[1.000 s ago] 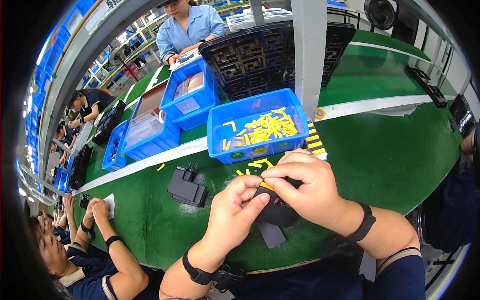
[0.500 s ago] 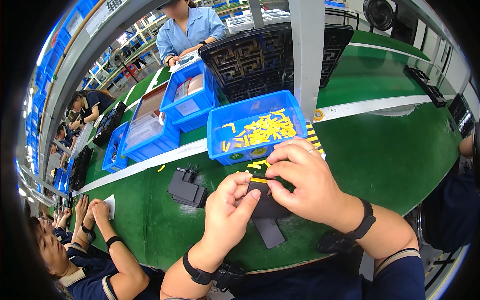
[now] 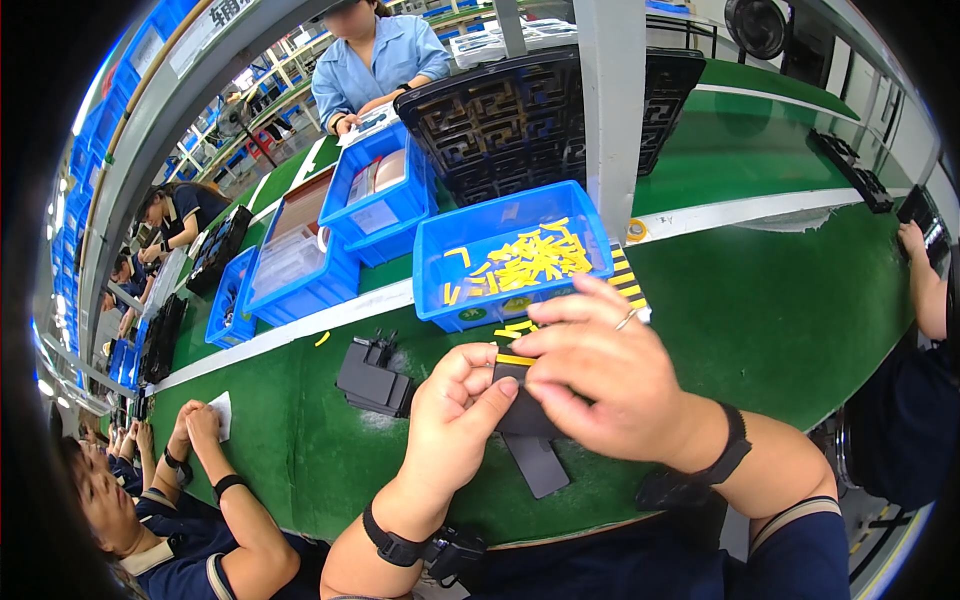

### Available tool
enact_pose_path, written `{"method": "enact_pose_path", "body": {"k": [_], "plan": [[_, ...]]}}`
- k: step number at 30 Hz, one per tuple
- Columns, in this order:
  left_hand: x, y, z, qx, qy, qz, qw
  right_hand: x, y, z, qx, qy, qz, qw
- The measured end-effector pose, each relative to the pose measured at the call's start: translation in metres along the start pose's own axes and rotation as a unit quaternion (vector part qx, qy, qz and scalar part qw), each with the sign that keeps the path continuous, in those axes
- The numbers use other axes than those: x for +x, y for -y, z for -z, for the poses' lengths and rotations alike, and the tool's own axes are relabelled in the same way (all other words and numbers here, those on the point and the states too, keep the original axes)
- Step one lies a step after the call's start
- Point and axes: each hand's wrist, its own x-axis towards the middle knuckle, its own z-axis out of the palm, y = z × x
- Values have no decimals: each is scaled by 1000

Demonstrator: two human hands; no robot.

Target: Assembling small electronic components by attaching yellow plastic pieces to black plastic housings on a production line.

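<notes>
My left hand (image 3: 455,415) and my right hand (image 3: 600,375) meet over the green table (image 3: 780,300), together holding a small black flat part (image 3: 512,378). A thin yellow strip (image 3: 516,360) lies along the part's top edge under my right fingertips. Just behind my hands stands a blue bin (image 3: 505,262) holding several yellow strips. A few loose yellow strips (image 3: 515,328) lie in front of that bin. A black flat piece (image 3: 535,462) rests on the table below my hands.
A stack of black parts (image 3: 372,378) sits left of my hands. Further blue bins (image 3: 375,195) and black trays (image 3: 520,120) stand behind. A person in light blue stands across the table; other people sit at left and right. A grey post (image 3: 610,110) rises behind the bin.
My hands lifted slightly with the black part, and my right fingers shifted along the yellow strip at its top edge.
</notes>
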Motion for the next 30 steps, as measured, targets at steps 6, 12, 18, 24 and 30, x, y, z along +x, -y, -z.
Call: {"method": "enact_pose_path", "body": {"k": [6, 12, 18, 24, 30], "plan": [[-2, 2, -3, 67, -18, -42, 997, -5, -4, -7, -25, -7, -1, 1000], [-7, 1, -7, 276, -27, -171, 945, 2, -5, -3, 137, 38, -37, 989], [-3, -1, -6, 94, -1, -78, 993, 2, -8, -2, -15, -91, -1, 996], [-2, -1, -8, -12, 9, -69, 998, -2, -9, -7, 108, -55, -125, 985], [-4, 3, -10, 7, -23, -66, 998, -7, -12, -11, 66, -27, -115, 991]]}}
